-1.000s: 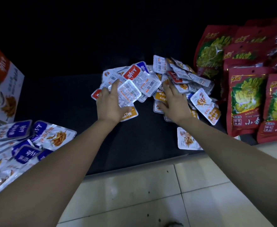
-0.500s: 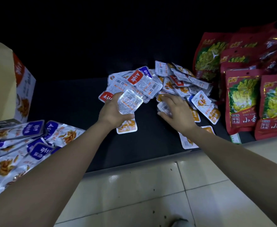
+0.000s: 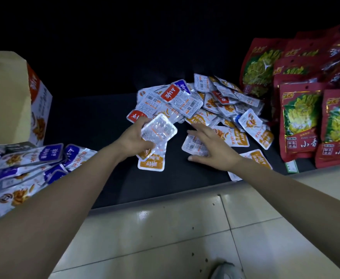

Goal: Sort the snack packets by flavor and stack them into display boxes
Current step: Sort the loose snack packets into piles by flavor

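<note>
A mixed pile of snack packets (image 3: pixel 201 105), labelled red, blue and orange, was recorded heaped on the dark surface (image 3: pixel 96 121). A small stack (image 3: pixel 158 131), silver backs up, was held in the left hand (image 3: pixel 134 137). Blue-labelled packets (image 3: pixel 34 164) were noted overlapped at far left, beside the display box (image 3: pixel 14 97).

The display box (image 3: pixel 8 93) and blue packets (image 3: pixel 24 164) run off the left edge.

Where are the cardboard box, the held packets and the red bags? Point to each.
cardboard box (image 3: pixel 6 93): head view, tan side panel.
held packets (image 3: pixel 158 129): head view, top packet's clear back.
red bags (image 3: pixel 300 121): head view, one front bag's green picture.
</note>
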